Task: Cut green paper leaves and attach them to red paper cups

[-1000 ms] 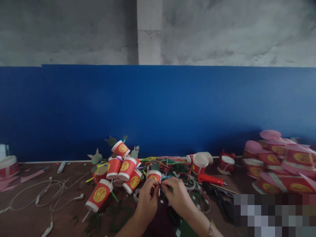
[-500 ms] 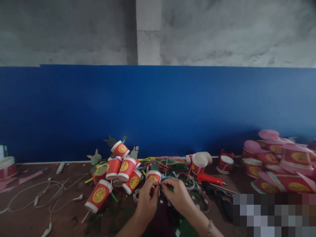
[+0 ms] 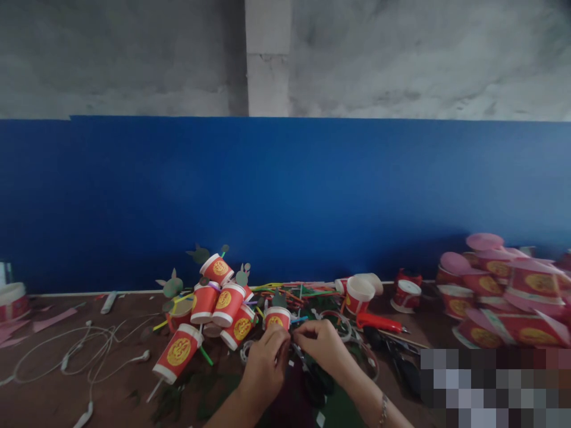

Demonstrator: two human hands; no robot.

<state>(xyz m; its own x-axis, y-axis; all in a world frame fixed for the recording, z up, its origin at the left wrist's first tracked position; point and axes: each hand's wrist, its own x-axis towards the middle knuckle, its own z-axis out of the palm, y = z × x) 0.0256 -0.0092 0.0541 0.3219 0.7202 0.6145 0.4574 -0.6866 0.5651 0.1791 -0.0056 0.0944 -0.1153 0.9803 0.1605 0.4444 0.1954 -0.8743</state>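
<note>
My left hand (image 3: pixel 266 361) has its fingers curled closed in front of a red paper cup (image 3: pixel 277 317) with a yellow emblem. What they pinch, if anything, is hidden. Thumb and fingertips of my right hand (image 3: pixel 325 346) are pressed together close beside the left one; anything between them is too small to name. A dark green paper shape (image 3: pixel 279 299) rises behind the cup's rim. Beneath my hands lie dark-handled scissors (image 3: pixel 316 380) and scraps on dark green paper.
Left of my hands is a heap of red cups (image 3: pixel 230 304) with straws and paper animal heads. Tangled white earphones (image 3: pixel 91 356) lie farther left. Coloured straws (image 3: pixel 307 292), a red-handled tool (image 3: pixel 381 322), an upright cup (image 3: pixel 358 296) and pink-trimmed cups (image 3: pixel 535 282) are behind and right.
My left hand has turned, its fingers now folded over more, and a yellow bit at its fingertips no longer shows. My right hand has shifted slightly; a small gap shows between the hands.
</note>
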